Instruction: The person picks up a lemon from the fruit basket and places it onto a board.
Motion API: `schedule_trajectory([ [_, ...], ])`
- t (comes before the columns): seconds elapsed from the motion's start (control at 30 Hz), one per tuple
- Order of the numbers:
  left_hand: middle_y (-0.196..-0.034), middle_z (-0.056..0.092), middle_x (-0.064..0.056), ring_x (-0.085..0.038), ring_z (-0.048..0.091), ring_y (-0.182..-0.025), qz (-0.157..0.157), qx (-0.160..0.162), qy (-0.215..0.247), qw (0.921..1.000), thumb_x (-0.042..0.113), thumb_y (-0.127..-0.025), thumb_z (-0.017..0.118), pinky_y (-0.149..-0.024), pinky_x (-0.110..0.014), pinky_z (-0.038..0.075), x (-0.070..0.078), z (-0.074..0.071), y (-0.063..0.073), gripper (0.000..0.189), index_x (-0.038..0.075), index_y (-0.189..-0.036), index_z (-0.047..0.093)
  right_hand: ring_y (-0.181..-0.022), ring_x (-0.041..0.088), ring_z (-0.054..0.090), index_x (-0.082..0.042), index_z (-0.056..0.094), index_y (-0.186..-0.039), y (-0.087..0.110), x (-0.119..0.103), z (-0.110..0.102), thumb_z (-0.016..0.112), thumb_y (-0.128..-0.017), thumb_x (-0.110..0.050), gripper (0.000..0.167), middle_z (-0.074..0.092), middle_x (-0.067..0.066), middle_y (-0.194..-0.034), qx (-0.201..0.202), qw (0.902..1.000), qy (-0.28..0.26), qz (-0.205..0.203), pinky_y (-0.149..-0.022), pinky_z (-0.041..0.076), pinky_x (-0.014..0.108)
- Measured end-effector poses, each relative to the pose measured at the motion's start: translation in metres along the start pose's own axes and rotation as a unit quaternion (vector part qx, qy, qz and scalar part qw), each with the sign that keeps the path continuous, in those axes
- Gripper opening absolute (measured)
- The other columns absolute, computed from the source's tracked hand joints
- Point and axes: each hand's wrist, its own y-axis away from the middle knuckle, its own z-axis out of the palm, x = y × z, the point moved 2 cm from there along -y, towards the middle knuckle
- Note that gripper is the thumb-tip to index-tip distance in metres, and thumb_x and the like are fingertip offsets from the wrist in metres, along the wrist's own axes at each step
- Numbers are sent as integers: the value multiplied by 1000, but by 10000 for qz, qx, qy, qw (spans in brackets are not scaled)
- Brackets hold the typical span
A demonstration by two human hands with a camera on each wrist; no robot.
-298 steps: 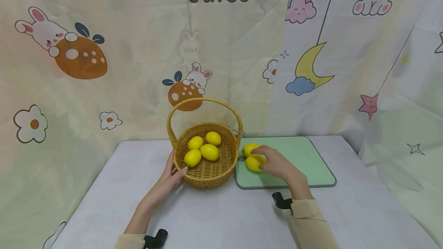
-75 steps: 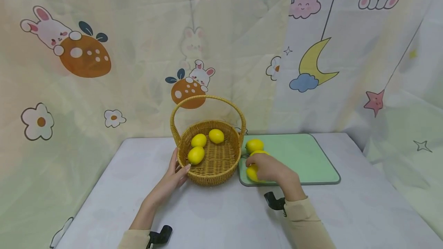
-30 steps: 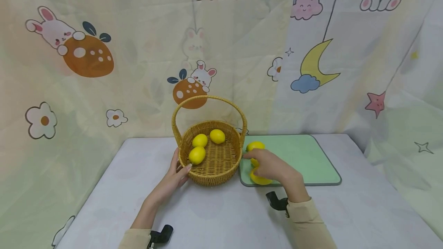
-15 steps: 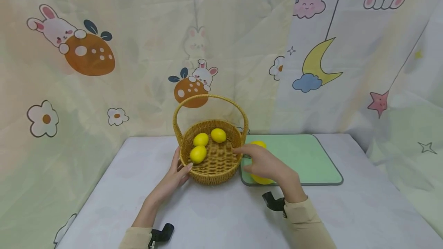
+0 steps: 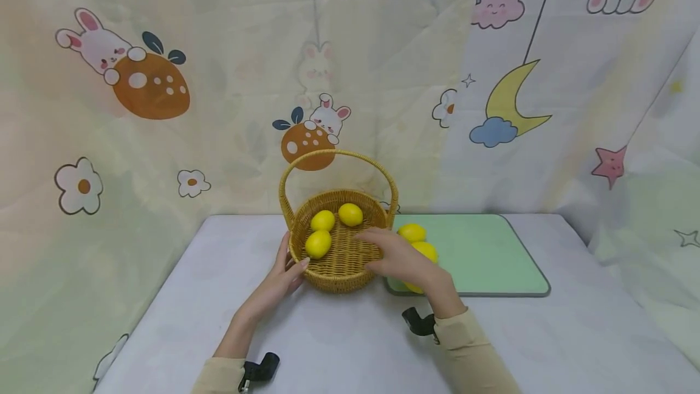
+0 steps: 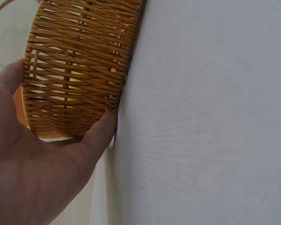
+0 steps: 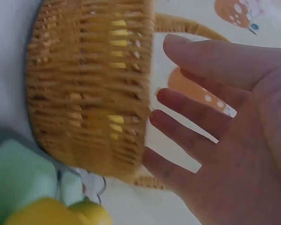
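Note:
My left hand (image 5: 277, 287) holds the wicker basket (image 5: 338, 283) at its left side, the thumb near the front rim and the fingers against the outer wall. Three yellow lemons (image 5: 318, 244) lie inside toward the left and back. My right hand (image 5: 407, 258) reaches over the basket's right rim, fingers spread and nothing between them. In the right wrist view the fingertips are right at the rim. Beside the basket, three more lemons (image 5: 412, 233) sit in a row on the left end of a light green cutting board (image 5: 487, 254), the nearest one partly hidden by my right hand.
The basket's tall arched handle (image 5: 339, 152) rises above its opening. Basket and board stand at the back of a white-covered table (image 5: 339, 345), against a printed cloth (image 5: 235, 78) with cartoon figures. A small black device (image 5: 261, 368) is strapped at each wrist.
Four lemons were in the basket and two on the board at first; now three are in each place. My right hand has moved left from the board's lemons to over the basket.

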Motion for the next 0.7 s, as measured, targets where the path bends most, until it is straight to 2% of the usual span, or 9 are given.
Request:
schedule_trajectory([
  [0.3,-168,-6,-7,-26,19,-154,-8,33,3,10000,44,-99,57,-116,-45,40,-1,-1,-1,87,54,-152,-12,-142,27,43,-19,55,-142,-22,-4,23,70,-91,-13,53,49,5,-151,-197,9983,255,-478,-113,44,49],
  [0.6,-168,-4,-6,-26,18,-154,-1,44,-15,10000,44,-99,57,-116,-46,40,-2,-2,-1,85,58,-149,-10,-142,29,42,-19,55,-143,-43,-13,40,71,-90,-12,56,47,7,-152,-367,9969,449,-526,-116,41,50],
  [0.7,-168,-3,-4,-24,19,-154,9,29,-15,10000,49,-96,60,-116,-46,40,-1,-1,-1,88,58,-149,-10,-142,29,42,-20,54,-143,-49,-17,45,71,-89,-11,57,46,8,-152,-510,9964,471,-482,-115,42,50],
])
